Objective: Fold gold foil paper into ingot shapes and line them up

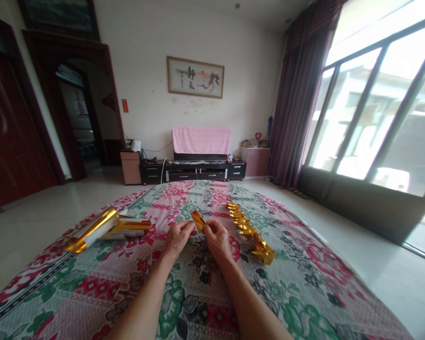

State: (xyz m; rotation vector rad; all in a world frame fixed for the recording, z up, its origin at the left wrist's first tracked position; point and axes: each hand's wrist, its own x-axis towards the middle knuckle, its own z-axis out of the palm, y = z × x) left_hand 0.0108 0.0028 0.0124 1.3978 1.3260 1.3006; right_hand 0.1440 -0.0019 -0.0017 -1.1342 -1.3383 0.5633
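Note:
A small piece of gold foil paper [197,219], looking like a folded strip, is held up between my two hands over the table. My right hand [217,238] pinches its lower right side between thumb and fingers. On the other side, my left hand [179,237] has thumb and fingertips closed at the paper's left edge. To the right lies a row of several folded gold paper pieces [246,226], with a small cluster at its near end. Loosely curled gold foil sheets [95,230] with pale undersides rest on the left, and more foil sheets [130,227] lie beside them.
A floral cloth [184,302] covers the round-edged table under my arms. Beyond it stand a low black cabinet [200,174] and a screen draped with a pink cloth [201,140]. Large windows [371,113] and a purple curtain [297,104] are on the right; a doorway [81,113] is on the left.

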